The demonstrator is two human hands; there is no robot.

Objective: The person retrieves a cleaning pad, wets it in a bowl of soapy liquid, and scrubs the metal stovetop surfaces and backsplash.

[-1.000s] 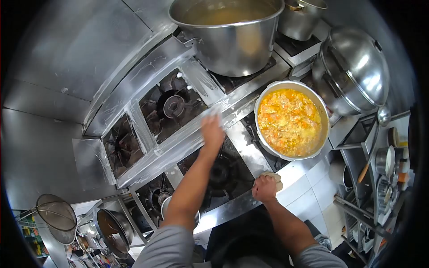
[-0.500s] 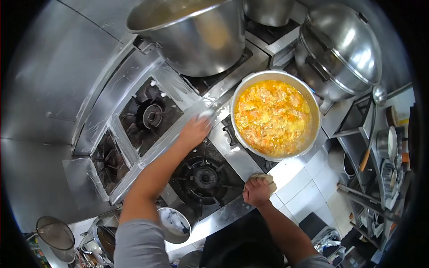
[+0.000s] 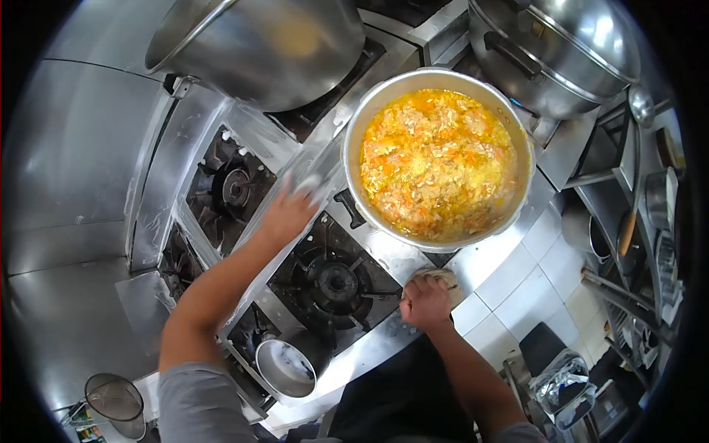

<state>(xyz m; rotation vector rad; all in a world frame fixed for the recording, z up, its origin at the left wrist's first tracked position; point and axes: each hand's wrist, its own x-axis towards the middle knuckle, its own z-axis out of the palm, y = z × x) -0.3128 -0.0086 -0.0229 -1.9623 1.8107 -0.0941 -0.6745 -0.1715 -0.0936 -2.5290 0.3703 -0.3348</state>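
Observation:
My left hand (image 3: 289,212) reaches over the steel strip between the burners, its fingers on a small whitish scrubbing pad (image 3: 313,186) smeared by motion. White suds streak the stove top (image 3: 258,136) around it. My right hand (image 3: 427,301) is a closed fist on a folded beige cloth (image 3: 444,279) at the stove's front edge. Beside both hands, a large pot (image 3: 350,159) holds an orange-yellow stew (image 3: 439,162) with chunks in it. A black burner (image 3: 337,280) lies between my two arms.
A tall steel stockpot (image 3: 258,55) stands at the back left, and a lidded steel pot (image 3: 550,63) at the back right. A small pan with suds (image 3: 286,368) sits near the front. A ladle (image 3: 636,162) hangs by the shelves at right.
The view has shifted, so the pots appear higher and the stew pot larger. My left hand with the pad has moved left along the strip. My right hand stays on the cloth.

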